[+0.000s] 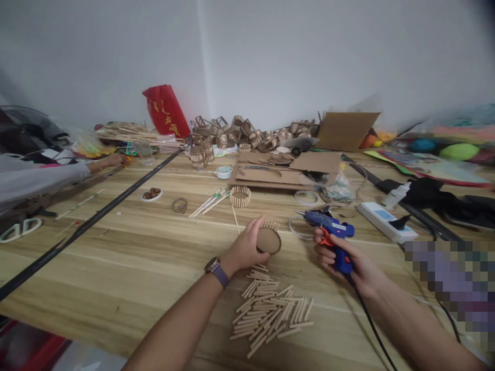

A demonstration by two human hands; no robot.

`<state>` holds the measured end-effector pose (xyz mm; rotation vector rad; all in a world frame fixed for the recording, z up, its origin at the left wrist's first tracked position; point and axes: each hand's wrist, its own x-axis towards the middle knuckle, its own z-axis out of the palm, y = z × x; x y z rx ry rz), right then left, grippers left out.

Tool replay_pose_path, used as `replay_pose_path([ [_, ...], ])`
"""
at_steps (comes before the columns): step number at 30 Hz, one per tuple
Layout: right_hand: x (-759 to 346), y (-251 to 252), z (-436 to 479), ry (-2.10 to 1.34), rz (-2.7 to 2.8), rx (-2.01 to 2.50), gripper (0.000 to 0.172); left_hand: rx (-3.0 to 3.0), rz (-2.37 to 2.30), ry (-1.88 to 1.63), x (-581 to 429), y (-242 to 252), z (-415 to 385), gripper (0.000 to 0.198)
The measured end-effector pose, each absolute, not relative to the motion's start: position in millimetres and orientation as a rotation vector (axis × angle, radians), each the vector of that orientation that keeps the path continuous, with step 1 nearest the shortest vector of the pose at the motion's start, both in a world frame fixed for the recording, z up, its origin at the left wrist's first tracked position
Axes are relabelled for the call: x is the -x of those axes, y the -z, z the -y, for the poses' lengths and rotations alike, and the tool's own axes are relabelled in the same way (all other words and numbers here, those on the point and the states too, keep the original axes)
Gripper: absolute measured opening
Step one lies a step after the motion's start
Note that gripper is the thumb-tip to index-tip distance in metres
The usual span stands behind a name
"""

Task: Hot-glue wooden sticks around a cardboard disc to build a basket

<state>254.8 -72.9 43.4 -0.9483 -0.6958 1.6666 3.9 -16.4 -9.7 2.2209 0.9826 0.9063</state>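
My left hand (pixel 247 246) grips the near-left side of a round cardboard disc (pixel 268 240) edged with short wooden sticks along its far side. My right hand (pixel 344 257) is wrapped round the handle of a blue hot glue gun (pixel 330 226), fingers at its orange trigger. The nozzle points left, apart from the disc. Below the left hand lies a loose pile of short wooden sticks (pixel 270 309). A similar ring of upright sticks (pixel 240 197) stands beyond the disc, with a few longer thin sticks (pixel 209 203) to its left.
Finished-looking little stick buckets (pixel 240 129) are heaped by the wall. Cardboard sheets (pixel 270 175) lie before them. A white power strip (pixel 386 221) sits right, a bowl of brown beads (pixel 151 194) and white-handled scissors (pixel 21 230) left. Another person's hand (pixel 110 162) reaches in at left.
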Motion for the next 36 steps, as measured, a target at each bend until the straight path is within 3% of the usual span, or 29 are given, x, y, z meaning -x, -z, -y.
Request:
replay_pose_path([
  [3, -253, -35, 73, -1.613, 0.898, 1.019, 0.030, -2.221, -0.996, -0.907, -4, 9, 17, 0.100],
  [11, -254, -10, 88, -1.289, 1.304, 1.435, 0.050, -2.162, -1.005, -0.877, -3, 6, 19, 0.104],
  [22, -228, -17, 68, -1.293, 0.950, 1.282, 0.046, -2.180, -1.079, -0.966, -4, 13, 16, 0.095],
  [36, -244, -16, 90, -1.215, 1.456, 1.395, 0.045, -2.221, -1.086, -0.909, -5, 13, 19, 0.092],
])
